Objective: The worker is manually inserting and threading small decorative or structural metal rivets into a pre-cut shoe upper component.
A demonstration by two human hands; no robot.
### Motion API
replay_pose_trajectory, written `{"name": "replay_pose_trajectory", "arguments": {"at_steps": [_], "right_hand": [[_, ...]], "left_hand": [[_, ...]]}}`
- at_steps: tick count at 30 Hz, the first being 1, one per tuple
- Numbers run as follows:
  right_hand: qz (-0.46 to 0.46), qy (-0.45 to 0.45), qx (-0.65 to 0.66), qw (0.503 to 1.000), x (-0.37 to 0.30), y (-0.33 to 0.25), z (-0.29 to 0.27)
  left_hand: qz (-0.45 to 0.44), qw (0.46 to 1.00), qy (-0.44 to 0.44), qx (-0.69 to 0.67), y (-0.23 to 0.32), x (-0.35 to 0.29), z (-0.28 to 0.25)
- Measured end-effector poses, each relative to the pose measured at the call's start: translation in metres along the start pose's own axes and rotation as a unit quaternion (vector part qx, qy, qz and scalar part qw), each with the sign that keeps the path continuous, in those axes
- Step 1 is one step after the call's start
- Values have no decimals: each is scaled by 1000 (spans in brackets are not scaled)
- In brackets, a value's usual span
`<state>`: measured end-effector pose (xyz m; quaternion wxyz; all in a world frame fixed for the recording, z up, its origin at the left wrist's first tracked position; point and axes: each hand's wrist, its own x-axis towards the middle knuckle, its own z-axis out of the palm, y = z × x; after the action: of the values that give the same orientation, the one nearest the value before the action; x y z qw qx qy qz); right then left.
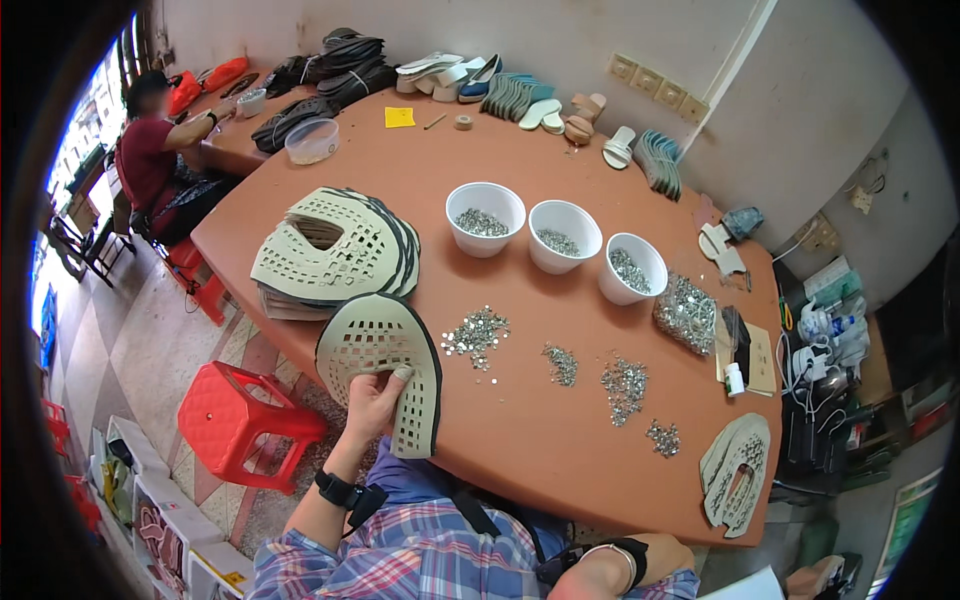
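Observation:
Held up at the table's near edge is a cream, U-shaped shoe upper [385, 335] with rows of punched holes and a dark rim. My left hand [374, 402] grips it, thumb on its face near the inner cutout, the other fingers behind. Beside it lies a thick stack of similar uppers [335, 250]. Loose shiny rhinestones [477, 335] form a pile just right of the held upper. My right hand [592, 578] rests low by my body, bent inward at the bottom edge; its fingers are out of sight.
Three white bowls [486, 215] of rhinestones stand mid-table, beside a clear bag of stones [686, 315]. Smaller stone piles [625, 390] lie nearer. Studded uppers [735, 470] sit at the right edge, shoes and soles along the wall. A red stool [235, 420] and a seated person [160, 160] are left.

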<state>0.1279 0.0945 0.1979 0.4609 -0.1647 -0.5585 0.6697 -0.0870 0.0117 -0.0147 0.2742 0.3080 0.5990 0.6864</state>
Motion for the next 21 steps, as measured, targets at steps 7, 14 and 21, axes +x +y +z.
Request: {"name": "replay_pose_trajectory", "arguments": {"at_steps": [7, 14, 21], "right_hand": [[56, 56, 117, 990, -48, 18, -25], [146, 58, 244, 957, -24, 5, -28], [152, -143, 400, 892, -40, -50, -1]], "left_hand": [[-12, 1000, -13, 25, 0, -5, 2], [2, 1000, -19, 8, -3, -3, 7], [-29, 999, -20, -27, -2, 0, 2]]}}
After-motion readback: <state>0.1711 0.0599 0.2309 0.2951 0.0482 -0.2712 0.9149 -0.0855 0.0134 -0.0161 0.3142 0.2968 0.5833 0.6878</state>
